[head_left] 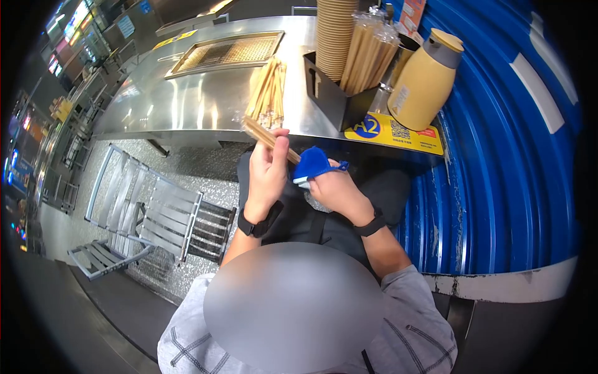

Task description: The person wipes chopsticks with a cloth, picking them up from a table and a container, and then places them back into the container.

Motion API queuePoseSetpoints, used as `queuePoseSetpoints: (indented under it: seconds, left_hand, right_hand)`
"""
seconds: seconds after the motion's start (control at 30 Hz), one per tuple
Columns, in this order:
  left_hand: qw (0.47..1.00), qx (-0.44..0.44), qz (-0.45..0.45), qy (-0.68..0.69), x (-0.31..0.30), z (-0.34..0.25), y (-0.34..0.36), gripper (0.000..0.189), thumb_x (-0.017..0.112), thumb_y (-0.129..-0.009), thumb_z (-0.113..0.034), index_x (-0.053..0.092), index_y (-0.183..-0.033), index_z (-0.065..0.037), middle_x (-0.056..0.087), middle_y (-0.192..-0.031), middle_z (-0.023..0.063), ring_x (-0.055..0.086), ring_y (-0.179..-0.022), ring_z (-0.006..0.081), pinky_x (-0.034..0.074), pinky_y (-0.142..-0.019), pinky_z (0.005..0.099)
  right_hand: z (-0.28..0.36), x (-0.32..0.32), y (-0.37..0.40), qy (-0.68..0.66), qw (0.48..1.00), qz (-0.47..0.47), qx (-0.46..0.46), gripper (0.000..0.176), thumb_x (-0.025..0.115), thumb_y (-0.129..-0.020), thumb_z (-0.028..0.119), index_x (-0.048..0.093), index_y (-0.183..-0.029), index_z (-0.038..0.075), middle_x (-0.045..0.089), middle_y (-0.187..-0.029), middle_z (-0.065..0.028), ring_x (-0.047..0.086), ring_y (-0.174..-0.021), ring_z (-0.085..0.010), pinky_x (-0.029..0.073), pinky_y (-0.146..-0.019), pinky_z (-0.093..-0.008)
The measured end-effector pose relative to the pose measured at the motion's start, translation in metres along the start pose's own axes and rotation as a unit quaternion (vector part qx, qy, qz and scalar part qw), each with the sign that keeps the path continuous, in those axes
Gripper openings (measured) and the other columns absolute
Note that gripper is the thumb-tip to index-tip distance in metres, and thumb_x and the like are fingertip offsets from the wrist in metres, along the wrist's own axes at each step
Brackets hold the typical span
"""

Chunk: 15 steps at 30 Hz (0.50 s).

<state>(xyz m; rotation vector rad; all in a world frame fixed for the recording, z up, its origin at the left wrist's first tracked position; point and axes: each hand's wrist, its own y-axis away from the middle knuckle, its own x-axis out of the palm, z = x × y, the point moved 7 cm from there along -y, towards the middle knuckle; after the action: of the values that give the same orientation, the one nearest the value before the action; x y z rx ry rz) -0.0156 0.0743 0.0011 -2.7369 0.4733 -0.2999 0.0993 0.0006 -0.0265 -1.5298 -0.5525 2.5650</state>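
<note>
My left hand (269, 169) is closed around a bundle of wooden chopsticks (260, 133), which points up and left over the table's front edge. The lower end of the bundle meets a blue cloth (313, 163). My right hand (339, 192) grips this cloth, pressing it around or against the chopsticks; the exact contact is hidden. Something pale shows beneath the cloth. On the steel table (218, 100), just beyond my left hand, lies a loose pile of chopsticks (268, 93), seemingly in clear wrappers.
A black caddy (339, 103) holds stacked paper cups (336, 37) and wrapped chopsticks (369, 56). Beside it stands a yellow jug (427, 81), near a yellow A2 sign (398, 132). A grill grate (227, 53) is set in the table. A slatted chair (165, 218) stands left, a blue corrugated wall (498, 174) right.
</note>
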Motion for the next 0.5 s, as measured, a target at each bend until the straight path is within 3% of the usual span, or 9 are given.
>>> queuePoseSetpoints:
  seconds: [0.03, 0.13, 0.17, 0.27, 0.37, 0.5]
  left_hand:
    - [1.0, -0.003, -0.001, -0.016, -0.006, 0.007, -0.003, 0.028, 0.051, -0.097, -0.027, 0.058, -0.09, 0.0, 0.053, -0.066, -0.0023, 0.045, -0.059, 0.0039, 0.037, -0.053, 0.0214]
    - [0.997, 0.016, -0.042, -0.06, -0.016, 0.01, -0.005, 0.031, 0.05, -0.098, -0.026, 0.059, -0.083, -0.001, 0.054, -0.067, -0.0026, 0.046, -0.061, 0.0045, 0.038, -0.055, 0.022]
    - [0.995, 0.024, -0.061, -0.074, -0.018, 0.01, -0.002, 0.032, 0.049, -0.098, -0.026, 0.059, -0.081, -0.001, 0.054, -0.067, -0.0026, 0.047, -0.062, 0.0047, 0.039, -0.056, 0.0222]
    - [0.992, 0.068, -0.096, -0.037, -0.027, 0.005, -0.003, 0.031, 0.047, -0.099, -0.028, 0.058, -0.082, -0.005, 0.043, -0.059, -0.0077, 0.033, -0.05, 0.0003, 0.025, -0.045, 0.0191]
    - [0.993, 0.06, -0.095, -0.031, -0.037, 0.015, -0.004, 0.031, 0.046, -0.1, -0.029, 0.058, -0.083, -0.005, 0.041, -0.059, -0.0086, 0.033, -0.049, 0.0, 0.024, -0.045, 0.0189]
    - [0.995, 0.05, -0.081, -0.024, -0.021, 0.02, 0.003, 0.03, 0.045, -0.1, -0.028, 0.058, -0.085, -0.005, 0.041, -0.061, -0.0088, 0.033, -0.051, -0.0004, 0.025, -0.046, 0.0183]
  right_hand:
    - [0.002, 0.0, -0.002, -0.022, 0.999, -0.019, -0.014, 0.024, 0.055, -0.079, 0.011, 0.058, -0.102, 0.002, 0.06, -0.092, -0.0212, 0.057, -0.088, -0.0406, 0.046, -0.078, -0.0476]
    - [0.009, -0.009, -0.004, -0.032, 0.995, -0.08, -0.045, 0.011, 0.057, -0.08, 0.015, 0.058, -0.083, 0.004, 0.061, -0.078, -0.02, 0.058, -0.075, -0.0388, 0.046, -0.069, -0.0463]
    - [0.008, -0.008, -0.002, -0.037, 0.996, -0.071, -0.048, 0.011, 0.057, -0.081, 0.014, 0.058, -0.084, 0.004, 0.061, -0.08, -0.0198, 0.058, -0.077, -0.0387, 0.046, -0.069, -0.0459]
    - [-0.002, -0.008, 0.012, -0.089, 0.994, -0.048, -0.027, 0.012, 0.055, -0.081, 0.012, 0.059, -0.09, 0.005, 0.061, -0.085, -0.0189, 0.059, -0.08, -0.0382, 0.047, -0.07, -0.0442]
    - [-0.013, -0.012, 0.026, -0.197, 0.98, -0.023, 0.015, 0.016, 0.051, -0.082, 0.008, 0.06, -0.095, 0.006, 0.061, -0.089, -0.0168, 0.06, -0.082, -0.0367, 0.048, -0.071, -0.0404]
    - [-0.01, -0.015, 0.023, -0.209, 0.978, -0.009, 0.011, 0.012, 0.052, -0.083, 0.009, 0.059, -0.093, 0.005, 0.059, -0.086, -0.016, 0.059, -0.079, -0.0357, 0.047, -0.069, -0.0389]
